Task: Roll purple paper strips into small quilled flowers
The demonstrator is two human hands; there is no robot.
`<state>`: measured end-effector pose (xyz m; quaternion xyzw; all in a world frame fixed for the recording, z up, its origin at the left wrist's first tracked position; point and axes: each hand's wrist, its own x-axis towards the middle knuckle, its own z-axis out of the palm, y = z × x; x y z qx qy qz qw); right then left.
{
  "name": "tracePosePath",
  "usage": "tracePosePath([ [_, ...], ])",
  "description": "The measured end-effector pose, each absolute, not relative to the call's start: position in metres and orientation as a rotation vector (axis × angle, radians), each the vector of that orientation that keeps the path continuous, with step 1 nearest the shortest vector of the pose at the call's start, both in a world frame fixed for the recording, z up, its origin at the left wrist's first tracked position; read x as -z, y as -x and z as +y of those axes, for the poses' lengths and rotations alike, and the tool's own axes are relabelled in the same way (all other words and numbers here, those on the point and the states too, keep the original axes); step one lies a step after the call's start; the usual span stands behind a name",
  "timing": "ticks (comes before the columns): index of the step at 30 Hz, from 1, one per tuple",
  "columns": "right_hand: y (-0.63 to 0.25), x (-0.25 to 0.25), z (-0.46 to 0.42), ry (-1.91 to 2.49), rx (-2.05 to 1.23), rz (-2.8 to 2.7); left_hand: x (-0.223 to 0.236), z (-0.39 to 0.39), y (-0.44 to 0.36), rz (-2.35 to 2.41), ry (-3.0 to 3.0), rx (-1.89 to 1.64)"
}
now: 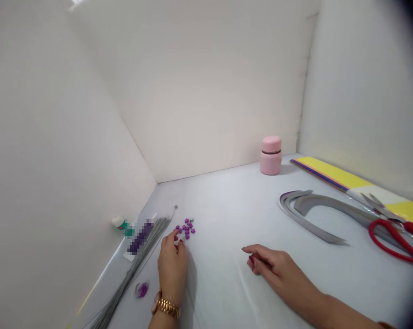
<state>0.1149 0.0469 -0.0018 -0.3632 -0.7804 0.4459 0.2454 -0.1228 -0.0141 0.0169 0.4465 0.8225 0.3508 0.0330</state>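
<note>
Reaching my left hand (172,267) toward the small purple beads (186,228), with its fingertips (175,234) curled just beside the cluster; I can't tell if they're pinching one. My right hand (270,262) lies relaxed on the bench (220,201), fingers loosely curled, holding nothing. Left of my left hand: a bundle of thin grey wire stems (138,269), a blurred purple packet (140,236) and a small green-labelled bottle (122,225). Ahead of my right hand: grey paper strips (316,214), red-handled scissors (394,240) and a pink jar (271,155). Beads this small likely need light, slow fingertip contact so the cluster doesn't scatter.
</note>
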Motion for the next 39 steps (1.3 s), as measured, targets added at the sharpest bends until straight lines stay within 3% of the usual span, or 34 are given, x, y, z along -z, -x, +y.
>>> tracePosePath([
  [10, -0.121, -0.008, 0.046, 0.818, -1.300, -2.039, -0.010, -0.023, 0.036, 2.141, -1.917, -0.906],
  [17, -0.118, -0.006, 0.052, 0.962, -1.472, -1.821, -0.007, -0.022, 0.073, 2.433, -1.807, -0.911],
  [25, -0.116, -0.001, 0.058, 0.970, -1.555, -1.752, -0.002, -0.023, 0.091, 2.644, -1.706, -0.676],
  [32, -0.116, -0.006, 0.059, 0.975, -1.555, -1.800, 0.006, -0.026, 0.050, 2.420, -1.888, -0.478],
  [39, -0.118, -0.004, 0.059, 0.977, -1.506, -1.867, 0.007, -0.013, 0.072, 2.367, -1.926, -0.475],
])
